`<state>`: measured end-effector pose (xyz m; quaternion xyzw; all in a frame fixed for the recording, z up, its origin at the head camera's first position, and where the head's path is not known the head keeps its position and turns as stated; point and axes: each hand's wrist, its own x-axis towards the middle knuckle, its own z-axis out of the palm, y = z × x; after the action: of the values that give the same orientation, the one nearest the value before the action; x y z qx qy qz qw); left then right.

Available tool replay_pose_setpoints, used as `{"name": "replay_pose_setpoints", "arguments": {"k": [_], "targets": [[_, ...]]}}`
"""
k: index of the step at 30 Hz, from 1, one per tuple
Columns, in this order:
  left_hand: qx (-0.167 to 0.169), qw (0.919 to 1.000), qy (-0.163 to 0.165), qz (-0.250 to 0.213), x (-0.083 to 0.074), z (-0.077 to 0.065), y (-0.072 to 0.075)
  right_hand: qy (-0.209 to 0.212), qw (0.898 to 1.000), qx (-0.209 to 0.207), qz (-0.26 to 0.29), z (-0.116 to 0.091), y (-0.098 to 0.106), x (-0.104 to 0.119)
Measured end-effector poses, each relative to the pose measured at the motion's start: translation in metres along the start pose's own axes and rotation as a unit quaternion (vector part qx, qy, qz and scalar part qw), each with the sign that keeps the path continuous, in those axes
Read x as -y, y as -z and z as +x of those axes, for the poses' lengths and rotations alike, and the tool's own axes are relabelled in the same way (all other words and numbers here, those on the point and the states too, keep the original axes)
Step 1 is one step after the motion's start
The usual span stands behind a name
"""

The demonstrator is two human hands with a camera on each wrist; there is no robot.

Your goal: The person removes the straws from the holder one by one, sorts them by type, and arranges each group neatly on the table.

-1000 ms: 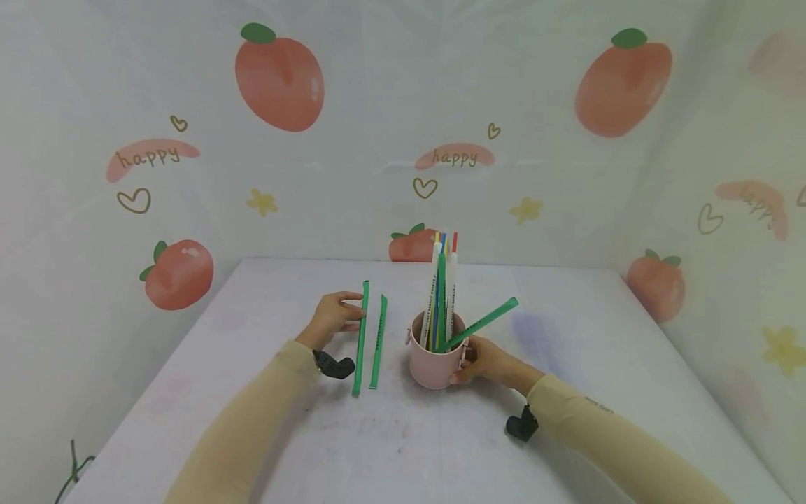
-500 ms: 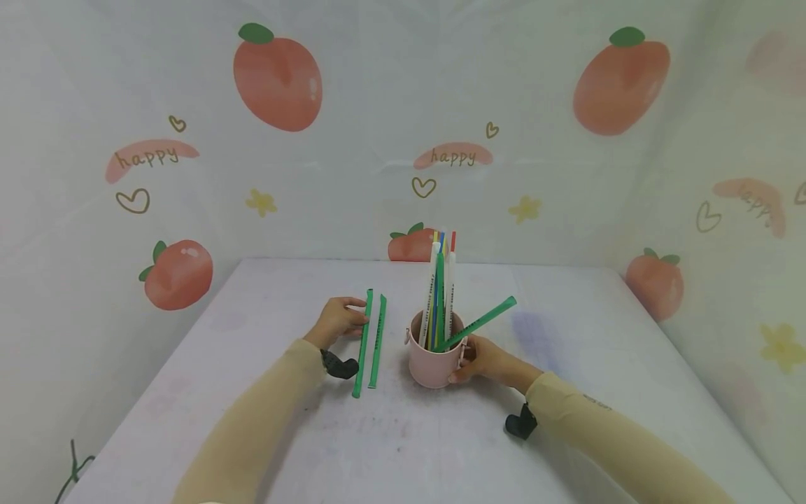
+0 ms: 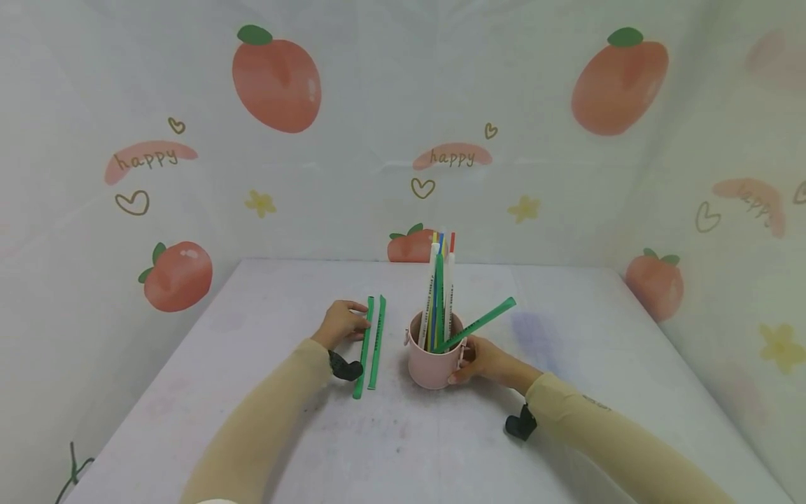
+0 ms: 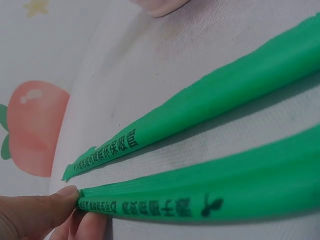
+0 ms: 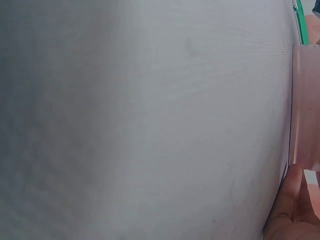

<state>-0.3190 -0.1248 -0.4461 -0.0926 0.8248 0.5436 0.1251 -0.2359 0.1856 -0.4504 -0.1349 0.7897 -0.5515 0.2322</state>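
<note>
In the head view, my left hand [image 3: 340,323] pinches a green wrapped straw [image 3: 365,357] near its far end. The left wrist view shows thumb and finger on the tip of that straw [image 4: 165,202], which has dark print along it. Close on its right, nearly parallel, a second green wrapped straw [image 3: 377,346] lies on the table. My right hand [image 3: 488,362] grips the right side of a small pink bucket [image 3: 429,369], fingertips low on its wall. Several wrapped straws [image 3: 450,301] stand in the bucket, and one green straw [image 3: 485,320] leans out to the right.
A white-covered table [image 3: 403,448] bears everything, with a faint blue stain [image 3: 535,336] at right. A printed white curtain [image 3: 378,91] closes off the back and sides. Dark green cord [image 3: 74,465] shows by the table's left edge.
My left hand has moved right and slightly toward me, bringing its straw closer to the second green straw and its far end lower in view. My right hand and the bucket have stayed put.
</note>
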Motion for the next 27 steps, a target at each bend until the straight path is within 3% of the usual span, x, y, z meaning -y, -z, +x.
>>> {"name": "replay_pose_setpoints", "arguments": {"k": [27], "targets": [[-0.008,0.9986,-0.004,0.052,-0.0022,0.0022,-0.001,-0.009,1.0,-0.012,-0.014,0.0025,0.0004,-0.0024]]}}
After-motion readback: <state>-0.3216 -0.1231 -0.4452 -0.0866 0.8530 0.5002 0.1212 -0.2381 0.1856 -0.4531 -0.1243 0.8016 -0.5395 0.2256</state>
